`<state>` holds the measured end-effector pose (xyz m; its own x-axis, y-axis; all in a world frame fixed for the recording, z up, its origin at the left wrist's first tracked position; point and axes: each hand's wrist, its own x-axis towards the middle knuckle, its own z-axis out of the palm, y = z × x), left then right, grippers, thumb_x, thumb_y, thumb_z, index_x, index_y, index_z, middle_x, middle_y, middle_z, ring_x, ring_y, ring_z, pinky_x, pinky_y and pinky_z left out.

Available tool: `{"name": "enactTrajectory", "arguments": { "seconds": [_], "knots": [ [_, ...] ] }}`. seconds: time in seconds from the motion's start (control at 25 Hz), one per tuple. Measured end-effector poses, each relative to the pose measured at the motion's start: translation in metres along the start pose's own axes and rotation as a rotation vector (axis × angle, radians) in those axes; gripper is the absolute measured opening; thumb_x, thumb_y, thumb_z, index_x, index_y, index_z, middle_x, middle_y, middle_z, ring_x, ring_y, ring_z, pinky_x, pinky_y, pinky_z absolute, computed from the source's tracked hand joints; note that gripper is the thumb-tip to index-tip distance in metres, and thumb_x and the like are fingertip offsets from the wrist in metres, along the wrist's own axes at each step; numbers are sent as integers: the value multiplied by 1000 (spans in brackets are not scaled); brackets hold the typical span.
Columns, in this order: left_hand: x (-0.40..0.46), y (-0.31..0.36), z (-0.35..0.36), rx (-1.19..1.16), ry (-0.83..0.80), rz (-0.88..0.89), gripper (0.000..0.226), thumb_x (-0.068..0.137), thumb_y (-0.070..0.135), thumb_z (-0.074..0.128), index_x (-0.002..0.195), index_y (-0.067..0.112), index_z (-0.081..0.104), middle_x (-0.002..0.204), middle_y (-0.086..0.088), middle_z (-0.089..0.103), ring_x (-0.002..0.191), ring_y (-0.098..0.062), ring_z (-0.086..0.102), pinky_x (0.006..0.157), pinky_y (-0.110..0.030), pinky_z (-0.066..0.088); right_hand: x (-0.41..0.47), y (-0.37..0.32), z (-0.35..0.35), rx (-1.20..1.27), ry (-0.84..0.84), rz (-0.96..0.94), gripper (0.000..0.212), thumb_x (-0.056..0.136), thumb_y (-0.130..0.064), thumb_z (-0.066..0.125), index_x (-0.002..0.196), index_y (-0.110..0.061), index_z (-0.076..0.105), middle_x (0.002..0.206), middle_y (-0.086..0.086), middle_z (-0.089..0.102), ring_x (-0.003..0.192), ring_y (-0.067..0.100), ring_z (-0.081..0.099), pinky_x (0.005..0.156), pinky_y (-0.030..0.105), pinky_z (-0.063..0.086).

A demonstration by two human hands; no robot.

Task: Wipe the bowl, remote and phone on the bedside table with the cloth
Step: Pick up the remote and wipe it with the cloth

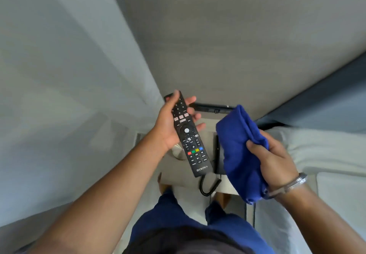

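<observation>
My left hand holds a long black remote with coloured buttons, face up above the bedside table. White smears mark the remote's middle. My right hand grips a bunched blue cloth, held just right of the remote and apart from it. Under the cloth a black phone lies on the table, mostly hidden, with its coiled cord hanging over the front edge. A pale bowl shows only as a rim under the remote and my left wrist.
A grey wall and headboard rise behind the table. A bed with white linen lies to the right. A dark bar sits at the table's back edge. My legs in blue shorts stand right before the table.
</observation>
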<state>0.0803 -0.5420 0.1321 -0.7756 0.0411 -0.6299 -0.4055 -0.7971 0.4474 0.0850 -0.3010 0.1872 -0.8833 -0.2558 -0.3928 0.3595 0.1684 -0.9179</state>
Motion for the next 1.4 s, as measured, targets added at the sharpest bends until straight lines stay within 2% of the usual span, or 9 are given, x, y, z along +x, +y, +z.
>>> {"name": "enactTrajectory", "arguments": {
  "seconds": [0.08, 0.28, 0.4, 0.52, 0.64, 0.8, 1.0, 1.24, 1.4],
  "knots": [
    [-51, 39, 15, -40, -67, 72, 72, 78, 78, 49, 100, 13, 70, 69, -3, 61, 82, -32, 68, 81, -53, 57, -4, -49, 32, -6, -107, -95, 41, 89, 0, 49, 90, -34, 72, 88, -9, 73, 88, 13, 65, 83, 37, 50],
    [-151, 102, 24, 0, -28, 458, 80, 88, 80, 30, 99, 9, 66, 110, -12, 65, 111, -32, 63, 92, -45, 54, -24, -161, 122, -254, -356, -602, 27, 80, -9, 44, 90, -21, 66, 76, -6, 64, 70, 9, 56, 67, 27, 46],
    [-199, 124, 20, -17, -33, 636, 77, 95, 70, 31, 132, 7, 57, 140, -19, 56, 130, -34, 54, 109, -43, 45, -48, -197, 190, -635, -466, -951, 53, 79, -5, 41, 129, -24, 50, 112, 2, 65, 97, 22, 60, 84, 32, 48],
    [-237, 136, 12, -93, 9, 750, 58, 101, 56, 37, 125, 9, 62, 144, -25, 52, 132, -36, 52, 110, -43, 44, -71, -213, 242, -979, -479, -1129, 63, 84, -9, 43, 144, -23, 31, 146, 5, 37, 113, 36, 50, 98, 39, 40],
    [-263, 145, 0, -123, 25, 835, 43, 95, 49, 46, 117, 15, 58, 135, -19, 62, 124, -40, 59, 99, -48, 52, -94, -217, 262, -1072, -530, -1231, 62, 84, -13, 43, 143, -29, 30, 147, 4, 32, 100, 37, 55, 87, 41, 47],
    [-293, 167, -19, -280, -40, 940, 60, 89, 74, 38, 98, 20, 61, 104, 0, 76, 103, -31, 72, 83, -43, 58, -118, -210, 259, -1152, -664, -1318, 66, 76, -7, 50, 138, -27, 41, 135, 7, 46, 67, 34, 53, 70, 39, 51],
    [-302, 183, -28, -367, -99, 1035, 65, 90, 73, 38, 96, 15, 66, 86, 1, 74, 91, -31, 74, 82, -44, 61, -110, -215, 241, -983, -745, -1393, 56, 67, -4, 47, 116, -25, 65, 113, 6, 65, 71, 33, 64, 67, 41, 56],
    [-304, 199, -32, -274, -72, 1068, 68, 91, 73, 36, 99, 13, 68, 95, -6, 75, 106, -34, 70, 92, -47, 57, -53, -261, 220, -362, -606, -475, 20, 81, 5, 48, 79, -8, 63, 67, 7, 61, 66, 20, 55, 66, 33, 46],
    [-293, 193, -6, -142, -53, 1070, 72, 92, 74, 31, 115, 12, 60, 134, -18, 64, 130, -34, 55, 110, -50, 43, -91, -268, 257, -593, -598, -1069, 34, 77, -9, 44, 101, -24, 62, 82, -3, 63, 70, 11, 56, 70, 17, 47]
  ]
}}
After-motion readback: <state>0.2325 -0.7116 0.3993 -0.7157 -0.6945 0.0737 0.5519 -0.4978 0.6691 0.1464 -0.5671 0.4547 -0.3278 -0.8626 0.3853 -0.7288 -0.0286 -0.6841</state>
